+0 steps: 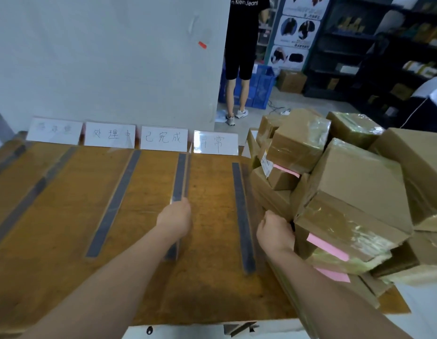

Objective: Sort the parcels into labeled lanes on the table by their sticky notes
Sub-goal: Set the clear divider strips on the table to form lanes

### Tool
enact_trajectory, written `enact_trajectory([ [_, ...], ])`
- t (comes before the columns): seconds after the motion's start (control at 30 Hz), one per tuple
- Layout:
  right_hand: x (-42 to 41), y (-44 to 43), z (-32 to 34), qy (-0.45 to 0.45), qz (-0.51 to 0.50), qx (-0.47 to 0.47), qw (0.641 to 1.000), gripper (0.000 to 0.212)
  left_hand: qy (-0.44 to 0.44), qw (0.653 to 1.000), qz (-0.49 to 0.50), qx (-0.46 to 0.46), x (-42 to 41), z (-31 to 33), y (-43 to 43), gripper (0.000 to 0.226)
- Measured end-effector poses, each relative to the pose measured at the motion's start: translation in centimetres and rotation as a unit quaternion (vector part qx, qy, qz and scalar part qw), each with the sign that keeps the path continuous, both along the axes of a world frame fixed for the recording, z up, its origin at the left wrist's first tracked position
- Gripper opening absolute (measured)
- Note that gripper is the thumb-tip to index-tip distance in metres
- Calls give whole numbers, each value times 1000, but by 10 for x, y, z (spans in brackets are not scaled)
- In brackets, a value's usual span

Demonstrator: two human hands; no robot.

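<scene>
**Hands low, parcels heaped at right**

Low centre, the left hand (174, 218) rests on the tabletop (53, 228) over a grey tape strip (179, 177). Its fingers fold out of sight, so their state cannot be told. The right hand (276, 234) curls against the near parcel (347, 223), which bears a pink sticky note (327, 247); whether it grips is unclear. More parcels (300, 140) heap at right. Four lane labels (163, 138) stand upper centre.

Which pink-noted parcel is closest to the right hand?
The tape-wrapped box at the pile's front edge, right beside the right hand, pink note on its near face. The small noted box sits further back; another note lies beneath.
</scene>
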State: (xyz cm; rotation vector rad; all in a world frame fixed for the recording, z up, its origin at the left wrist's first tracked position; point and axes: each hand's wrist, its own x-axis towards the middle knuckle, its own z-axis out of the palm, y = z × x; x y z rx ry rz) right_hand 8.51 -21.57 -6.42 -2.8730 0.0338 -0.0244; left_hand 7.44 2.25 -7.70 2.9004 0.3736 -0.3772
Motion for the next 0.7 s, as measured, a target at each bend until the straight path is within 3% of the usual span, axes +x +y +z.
enact_trajectory([
  [0.7,15,7,2,47,-3,6,999,21,-42,997,13,-59,9,-6,6,22],
])
